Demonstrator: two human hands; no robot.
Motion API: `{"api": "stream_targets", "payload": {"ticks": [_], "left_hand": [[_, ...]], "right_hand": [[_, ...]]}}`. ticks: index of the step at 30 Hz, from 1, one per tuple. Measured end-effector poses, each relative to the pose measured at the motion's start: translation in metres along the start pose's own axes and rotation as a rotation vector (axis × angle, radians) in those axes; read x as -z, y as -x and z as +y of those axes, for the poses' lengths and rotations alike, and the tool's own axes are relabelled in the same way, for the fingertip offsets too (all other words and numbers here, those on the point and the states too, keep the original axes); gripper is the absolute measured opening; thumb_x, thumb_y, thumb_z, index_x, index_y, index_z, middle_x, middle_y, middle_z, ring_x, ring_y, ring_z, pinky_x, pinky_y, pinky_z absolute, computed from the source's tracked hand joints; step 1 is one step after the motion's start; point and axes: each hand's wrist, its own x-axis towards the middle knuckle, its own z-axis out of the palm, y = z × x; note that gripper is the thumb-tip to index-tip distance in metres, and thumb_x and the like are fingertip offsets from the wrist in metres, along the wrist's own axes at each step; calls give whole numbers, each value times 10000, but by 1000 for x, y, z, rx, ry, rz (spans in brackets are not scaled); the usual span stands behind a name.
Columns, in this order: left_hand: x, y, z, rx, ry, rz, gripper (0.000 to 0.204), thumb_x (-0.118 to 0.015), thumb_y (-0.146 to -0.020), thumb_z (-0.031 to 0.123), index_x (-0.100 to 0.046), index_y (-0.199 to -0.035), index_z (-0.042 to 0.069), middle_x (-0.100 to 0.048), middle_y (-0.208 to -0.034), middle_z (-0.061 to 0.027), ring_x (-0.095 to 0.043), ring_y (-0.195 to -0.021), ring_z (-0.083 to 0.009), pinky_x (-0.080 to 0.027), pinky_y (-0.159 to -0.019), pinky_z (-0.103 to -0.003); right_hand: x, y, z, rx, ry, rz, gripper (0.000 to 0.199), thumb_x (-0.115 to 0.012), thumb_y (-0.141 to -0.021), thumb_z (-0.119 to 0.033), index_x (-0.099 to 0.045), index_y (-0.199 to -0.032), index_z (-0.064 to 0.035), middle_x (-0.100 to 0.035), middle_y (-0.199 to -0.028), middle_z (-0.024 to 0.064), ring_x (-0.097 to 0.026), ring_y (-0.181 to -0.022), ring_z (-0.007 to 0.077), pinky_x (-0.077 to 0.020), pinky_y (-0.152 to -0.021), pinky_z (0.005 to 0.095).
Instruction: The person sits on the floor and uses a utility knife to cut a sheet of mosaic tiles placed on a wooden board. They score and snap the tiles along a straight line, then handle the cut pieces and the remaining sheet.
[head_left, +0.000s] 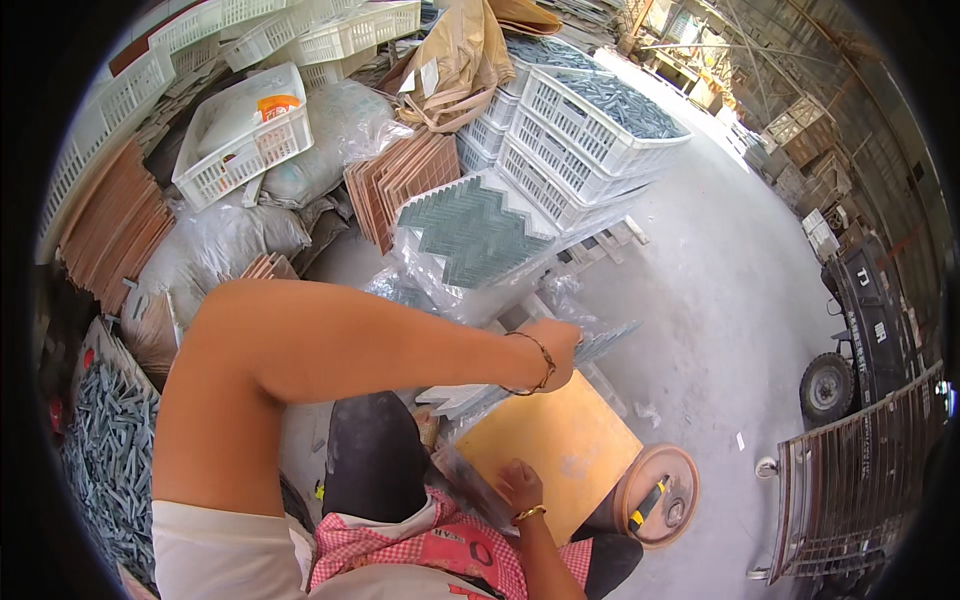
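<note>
My left hand point(556, 342) reaches far forward across the frame and grips the edge of a sheet of grey-green mosaic tile in clear plastic point(590, 343). My right hand point(520, 487) lies low near my lap, holding the near edge of a plastic-wrapped sheet point(470, 480) that rests on an orange square board point(560, 450). A stack of grey-green herringbone mosaic sheets point(475, 232) wrapped in plastic stands just beyond my left hand. Both wrists carry a thin bangle.
White plastic crates point(590, 130) full of small grey tiles stand behind the stack. Brown tile sheets point(400, 180), sacks and an empty crate point(245, 135) lie to the left. A round tray with a cutter point(658, 495) sits by my right knee. A vehicle point(870, 330) is parked at the right.
</note>
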Motion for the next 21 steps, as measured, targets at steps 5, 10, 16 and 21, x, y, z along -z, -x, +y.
{"api": "stream_targets", "payload": {"ticks": [5,10,16,21], "left_hand": [[74,32,19,-159,52,81,454,-460,-686,-41,-436,-1137,4,-539,-1006,-181,-524,-939,-266,-413,-787,-328],[149,52,-24,-202,632,-43,528,-445,-690,-126,-385,-1199,3,-541,-1057,-80,-524,-926,-120,-405,-808,-243],[178,86,-175,-143,736,205,547,-418,-667,-141,-398,-1191,15,-529,-1097,-66,-511,-982,-110,-385,-852,-237],[129,115,-329,118,824,378,561,-424,-661,-143,-411,-1194,33,-532,-1070,-46,-505,-952,-122,-368,-858,-249]], "right_hand": [[-49,-48,-37,178,-577,-414,593,-495,-778,-478,-360,-1192,-76,-385,-1220,105,-361,-1130,238,-327,-911,436],[-45,-129,-84,48,-1650,-956,594,-475,-776,-504,-318,-1226,-150,-360,-1249,52,-324,-1163,237,-302,-936,427],[-129,-70,-158,397,-599,-817,130,-538,-813,-137,-456,-910,-112,-562,-835,28,-556,-747,140,-468,-656,327],[-224,-106,-116,138,-219,-663,112,-575,-790,-141,-487,-835,-88,-469,-688,-21,-471,-631,75,-459,-585,295]]}}
